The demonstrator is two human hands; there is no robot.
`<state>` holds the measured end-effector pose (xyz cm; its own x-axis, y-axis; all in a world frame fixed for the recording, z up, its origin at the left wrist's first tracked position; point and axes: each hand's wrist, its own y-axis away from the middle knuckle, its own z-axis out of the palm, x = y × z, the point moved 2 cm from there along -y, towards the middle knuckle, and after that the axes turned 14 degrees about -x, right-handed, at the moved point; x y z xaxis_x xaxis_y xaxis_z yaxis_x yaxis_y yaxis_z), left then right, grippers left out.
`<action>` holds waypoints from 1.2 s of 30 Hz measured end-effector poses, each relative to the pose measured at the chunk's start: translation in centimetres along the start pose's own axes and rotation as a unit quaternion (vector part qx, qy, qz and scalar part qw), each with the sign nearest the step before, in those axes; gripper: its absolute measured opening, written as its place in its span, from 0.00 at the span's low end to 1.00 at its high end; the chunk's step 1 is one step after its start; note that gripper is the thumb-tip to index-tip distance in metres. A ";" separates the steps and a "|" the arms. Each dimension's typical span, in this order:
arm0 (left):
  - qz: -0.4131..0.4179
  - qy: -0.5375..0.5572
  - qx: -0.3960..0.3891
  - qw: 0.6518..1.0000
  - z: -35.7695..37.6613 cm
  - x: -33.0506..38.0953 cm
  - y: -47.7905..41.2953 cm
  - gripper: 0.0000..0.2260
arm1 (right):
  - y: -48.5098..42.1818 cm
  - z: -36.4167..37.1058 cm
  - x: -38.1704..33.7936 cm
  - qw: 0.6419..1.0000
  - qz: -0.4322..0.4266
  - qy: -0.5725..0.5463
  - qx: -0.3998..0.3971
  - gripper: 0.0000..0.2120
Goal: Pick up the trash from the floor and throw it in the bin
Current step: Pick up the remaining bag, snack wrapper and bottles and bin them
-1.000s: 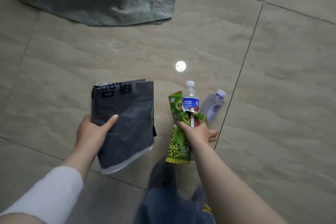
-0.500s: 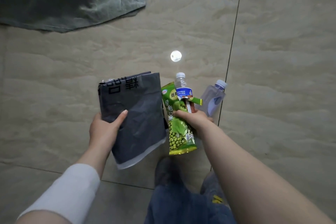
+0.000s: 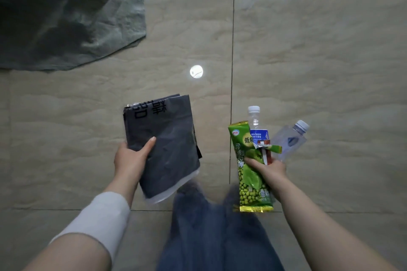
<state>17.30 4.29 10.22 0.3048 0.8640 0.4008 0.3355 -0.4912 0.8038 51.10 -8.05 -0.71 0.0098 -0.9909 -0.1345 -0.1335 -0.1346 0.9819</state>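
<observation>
Left hand (image 3: 130, 158) grips a folded dark grey bag (image 3: 163, 147), thumb across its face, fingers hidden behind; black print at the top edge, a clear strip at the bottom. Right hand (image 3: 269, 170) is clenched round a bunch of trash: green wrapper (image 3: 248, 174) w/ pea picture hanging down, small clear bottle (image 3: 255, 123) w/ white cap & blue label upright behind it, 2nd clear bottle (image 3: 288, 141) tilted to the right, plus a small red/white torn scrap (image 3: 264, 145) in front. All held above the tile floor (image 3: 319, 61), none touching it. Grey-green sack (image 3: 66, 13) lies crumpled top left, well apart from both hands. Round white glare spot (image 3: 196, 71) on the tile between. Blue jeans (image 3: 211, 233) below, blurred. White sleeve (image 3: 99, 218) on left forearm
</observation>
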 end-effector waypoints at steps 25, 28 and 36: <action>0.253 -0.064 -0.255 0.931 1.1 24.7 44.6 0.22 | 55.5 -17.7 6.0 0.881 -0.175 -0.378 0.225 0.41; 0.271 -0.077 -0.286 0.916 3.6 25.0 48.3 0.21 | 57.0 -19.3 9.5 0.873 -0.176 -0.395 0.226 0.39; 0.296 -0.145 -0.330 0.885 12.8 25.0 55.6 0.24 | 56.0 -23.7 20.1 0.870 -0.132 -0.417 0.226 0.53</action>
<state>54.97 -2.85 59.33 0.5018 0.3654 0.7841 -0.5236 -0.5932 0.6115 67.33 -35.68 54.71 -0.5987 -0.5488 -0.5835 -0.6142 -0.1531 0.7742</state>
